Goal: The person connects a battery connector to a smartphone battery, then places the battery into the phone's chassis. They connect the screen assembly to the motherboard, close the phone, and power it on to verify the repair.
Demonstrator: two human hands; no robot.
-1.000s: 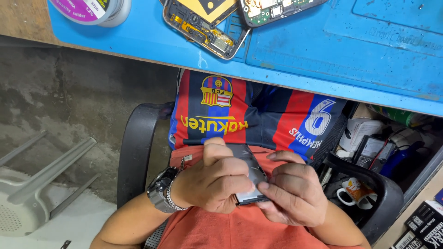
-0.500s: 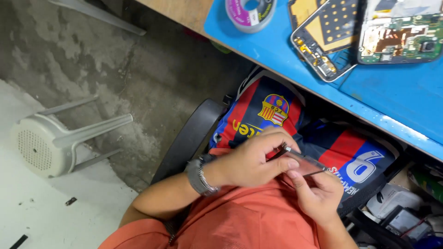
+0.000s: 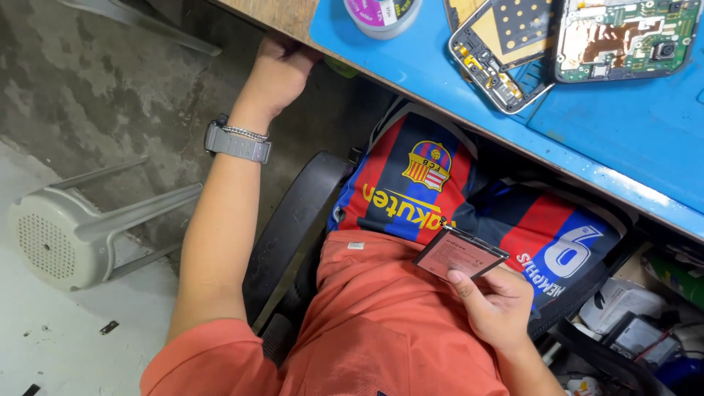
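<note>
Your right hand (image 3: 497,306) is holding a flat phone battery (image 3: 460,254) over your lap, grip closed on its lower edge, thumb lying on the pale face, the battery tilting slightly. It is hovering just in front of the striped football jersey (image 3: 440,198) draped over the chair (image 3: 290,227), well below the worktop (image 3: 411,62).

Your left hand (image 3: 282,70) is reaching up to the wooden edge of the worktop, fingers curling under it and hidden; you cannot tell what the grip is doing there. A grey watch (image 3: 236,143) is sitting on that wrist.

On the blue mat (image 3: 645,139) an opened phone frame (image 3: 506,48) is lying beside a circuit board assembly (image 3: 623,37), with a round tin (image 3: 381,13) near the left corner. A white plastic stool (image 3: 81,227) is lying toppled on the floor.
</note>
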